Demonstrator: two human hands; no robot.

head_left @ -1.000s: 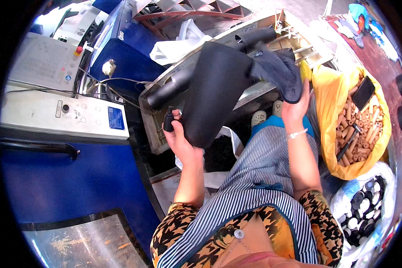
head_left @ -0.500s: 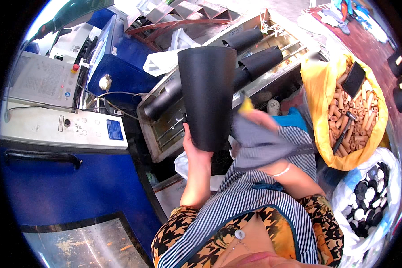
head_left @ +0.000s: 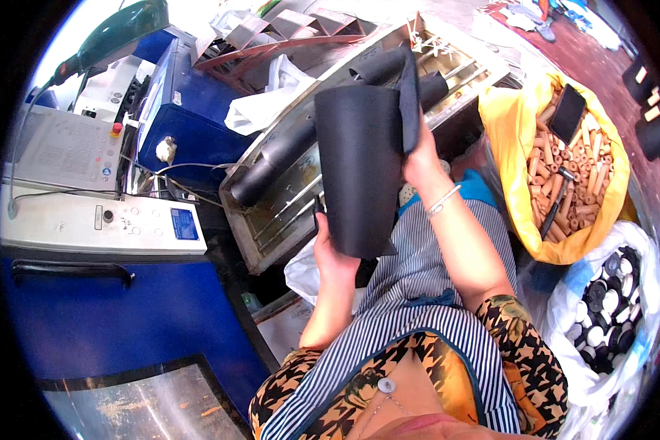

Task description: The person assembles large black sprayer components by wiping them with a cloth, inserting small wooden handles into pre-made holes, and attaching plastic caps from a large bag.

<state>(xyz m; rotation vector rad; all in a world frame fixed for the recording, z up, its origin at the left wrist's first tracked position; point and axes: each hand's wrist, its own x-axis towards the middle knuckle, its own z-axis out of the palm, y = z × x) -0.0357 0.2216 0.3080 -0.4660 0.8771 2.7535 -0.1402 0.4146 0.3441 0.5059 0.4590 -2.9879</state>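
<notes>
Black tapered tube (head_left: 359, 169), approx. upright, wide end up, held in front of the wearer's striped apron (head_left: 374, 341), w/ the metal trough (head_left: 240, 238) beyond. Left grip (head_left: 335, 253): curled round the tube's lower end, thumb at its left edge; fingers behind it hidden. Right grip (head_left: 423, 165): closed on a dark cloth (head_left: 411, 110) at the tube's right side; cloth seems to touch it, but fingertips not visible.

Handling, prob.: light for its size, stiff-ish wall, smooth matte skin (maybe a bit slippery); best held low w/ a spread hand, other hand steadying the side. Cloth looks soft, floppy.

Hard to make out: tube's far side & whether it's hollow; a small dark bit by the left thumb, unidentifiable. More black tubes (head_left: 253, 183) lie in the trough, partly blocked. At right, yellow bag (head_left: 495, 103) of tan tubes (head_left: 587, 183).
</notes>
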